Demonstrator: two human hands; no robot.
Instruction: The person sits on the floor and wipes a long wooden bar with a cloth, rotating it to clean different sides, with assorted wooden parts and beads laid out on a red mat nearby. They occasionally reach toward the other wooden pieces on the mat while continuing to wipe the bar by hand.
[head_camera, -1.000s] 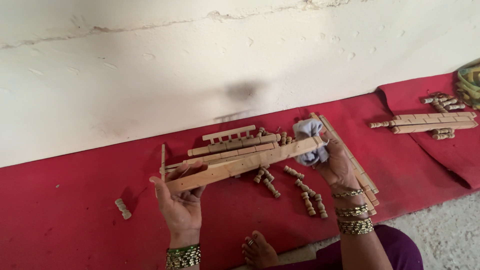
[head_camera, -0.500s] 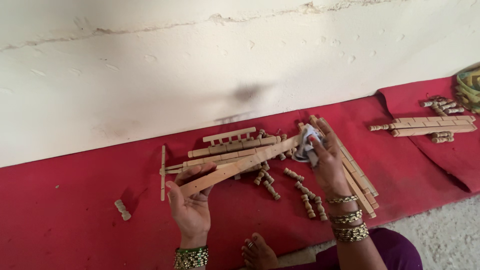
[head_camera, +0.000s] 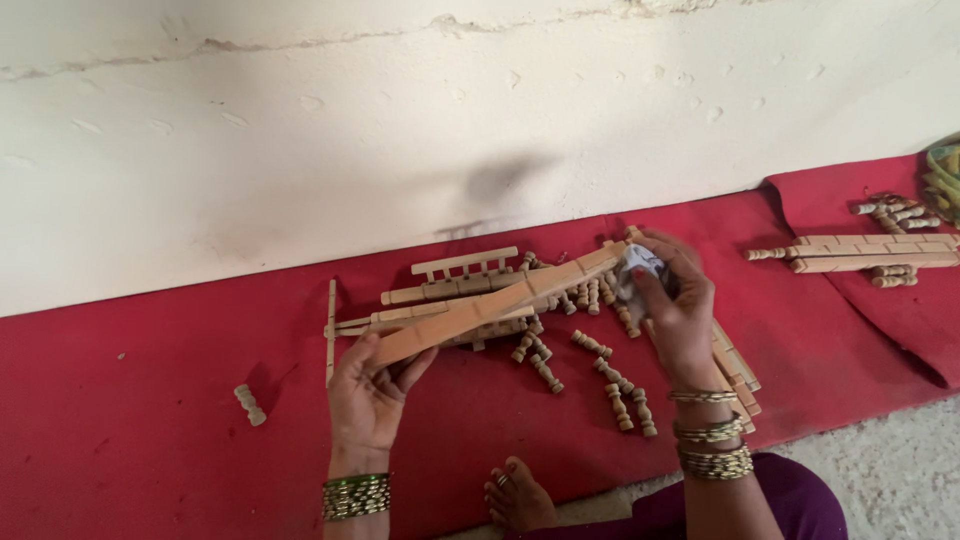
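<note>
Item one: a long wooden slat (head_camera: 490, 308), notched along its length, which we hold slanting above the red cloth (head_camera: 120, 440), low at the left and rising to the right. Our left hand (head_camera: 372, 392) is clamped round its lower left end, thumb on top and fingers beneath. Our right hand (head_camera: 675, 312) is closed on a small pale rag (head_camera: 637, 268) pressed against the slat's far right end; we judge the step in hand to be rubbing or wiping the slat, with the stroke at the upper end. The next move, as we read it, calls for drawing the rag down the slat toward the left hand while that hand keeps the piece steady and clear of the pile below. Item two: under the slat, a heap of similar flat wooden pieces (head_camera: 440, 300), among them a small ladder-like rail (head_camera: 465, 265) on the far side. Item three: short turned wooden pegs (head_camera: 545, 372) scattered just near of the heap, running on toward our right wrist; one stray peg (head_camera: 249, 404) lies well apart at the left. Item four: a thin stick (head_camera: 331, 330) lying near to far at the left of the heap. Item five: a second group of slats and pegs (head_camera: 870, 250) on the cloth at the far right. Item six: a whitewashed wall (head_camera: 300, 130) behind. Item seven: a bare foot (head_camera: 515, 492) at the near edge.
</note>
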